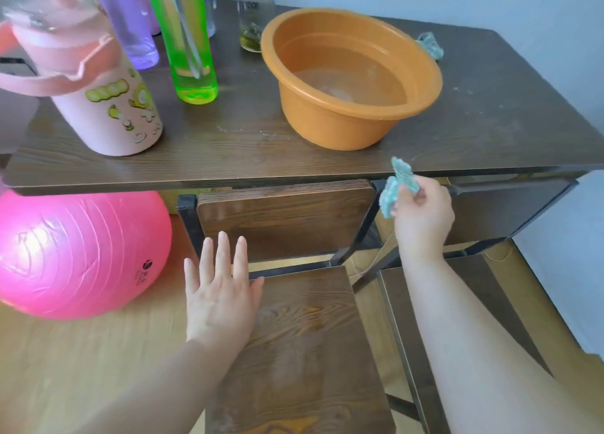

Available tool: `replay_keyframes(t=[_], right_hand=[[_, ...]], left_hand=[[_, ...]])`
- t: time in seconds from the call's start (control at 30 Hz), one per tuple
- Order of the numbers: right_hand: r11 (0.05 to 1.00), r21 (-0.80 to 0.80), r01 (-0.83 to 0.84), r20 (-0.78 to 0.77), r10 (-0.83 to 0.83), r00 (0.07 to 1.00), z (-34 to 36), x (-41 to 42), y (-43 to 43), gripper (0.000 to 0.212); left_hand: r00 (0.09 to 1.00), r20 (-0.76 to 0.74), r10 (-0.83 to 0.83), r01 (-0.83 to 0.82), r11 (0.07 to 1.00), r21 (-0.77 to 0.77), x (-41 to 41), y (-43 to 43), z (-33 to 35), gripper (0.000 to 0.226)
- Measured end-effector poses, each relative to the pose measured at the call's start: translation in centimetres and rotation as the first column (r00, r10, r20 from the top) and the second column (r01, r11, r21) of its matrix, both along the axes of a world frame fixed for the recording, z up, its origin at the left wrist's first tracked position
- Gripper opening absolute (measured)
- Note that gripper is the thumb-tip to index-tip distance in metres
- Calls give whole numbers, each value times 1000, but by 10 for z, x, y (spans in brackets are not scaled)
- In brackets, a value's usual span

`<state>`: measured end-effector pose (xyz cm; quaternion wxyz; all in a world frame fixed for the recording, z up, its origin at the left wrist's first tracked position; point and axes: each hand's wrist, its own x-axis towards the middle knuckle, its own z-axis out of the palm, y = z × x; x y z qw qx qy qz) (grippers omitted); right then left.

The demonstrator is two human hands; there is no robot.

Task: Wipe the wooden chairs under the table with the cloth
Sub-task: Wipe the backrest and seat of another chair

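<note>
The bench fills the top of my view, crowded with an orange basin of water, a pink jug and a green bottle. A pink ball sits on the floor under its left end. Tucked beneath the front edge are two wooden chairs: the near chair, its seat and backrest plain to see, and a second chair just beside it on the right, mostly hidden behind my forearm.

My left hand lies open and flat at the left edge of the near seat, steadying it and holding nothing. My right hand has its grip closed on the cloth, bunched up and raised near the top right corner of the backrest, just under the bench edge.

I judge the wiping is hardly along. The cloth is off the wood, the seat looks dry with pale smears, and nothing shows any part cleaned. Both chairs are left to do, I think.
</note>
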<state>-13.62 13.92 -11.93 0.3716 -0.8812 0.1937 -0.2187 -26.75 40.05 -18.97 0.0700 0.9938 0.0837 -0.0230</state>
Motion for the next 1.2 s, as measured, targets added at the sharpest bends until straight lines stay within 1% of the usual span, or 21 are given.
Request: replay_keyframes(t=[0.1,0.17,0.23,0.3,0.47,0.67,0.77,0.9,1.0,1.1,1.2], right_hand=[[983,-61,-174,-51,171,984,-6,11,7,20],[965,-83,-250,13,252,968,-16,5,20,17],[948,-62,-311,92,316,944,-23,-4,36,18],[929,-55,-365,135,369,920,-30,-10,54,21],[928,-79,-365,252,373,893,-48,-16,82,20],[921,-68,-383,322,384,865,-69,-23,106,18],[903,-92,-419,300,427,853,-77,-32,128,17],[828,-158,-538,241,560,793,-93,-49,163,16],[784,-179,-594,130,618,775,-106,-59,180,15],[750,-189,-634,57,653,755,-119,-67,192,16],[700,-205,-684,-42,692,721,-138,-74,202,12]], left_hand=[[1000,-2,21,-21,1000,13,5,-15,-5,72],[999,-14,33,-33,999,17,6,-19,-8,72],[999,-29,46,-45,999,27,6,-20,-12,72],[997,-38,61,-60,998,31,5,-18,-17,72],[993,-88,80,-76,996,46,-3,0,-26,71],[986,-152,74,-71,997,24,-16,18,-37,72],[986,-153,71,-69,997,17,-19,26,-39,72],[984,-160,74,-71,997,20,-20,38,-43,73],[985,-153,75,-74,997,11,-19,48,-45,73],[985,-163,58,-58,998,2,-23,58,-48,72],[984,-171,51,-52,999,-5,-30,68,-51,73]])
